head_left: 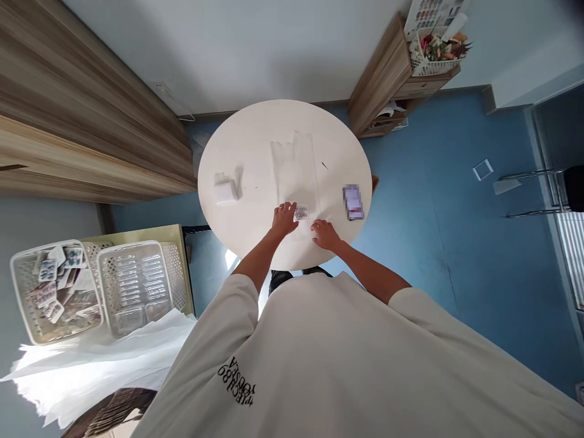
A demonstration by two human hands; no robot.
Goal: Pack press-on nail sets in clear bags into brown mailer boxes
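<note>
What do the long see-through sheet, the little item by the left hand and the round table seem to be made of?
Sheet: probably thin, soft plastic; it is translucent with a wavy end.
Little item: perhaps clear, shiny plastic, judging by its glints; too small for certainty.
Round table: smooth, matte off-white, perhaps laminate or painted board; no grain shows.

left hand (283, 221) is covering one end of the clear packet (302, 212) | packet's contents are showing too small to tell | smartphone (353, 199) is displaying a pixel-blurred screen | black chair (575, 188) is running off the right edge
</note>
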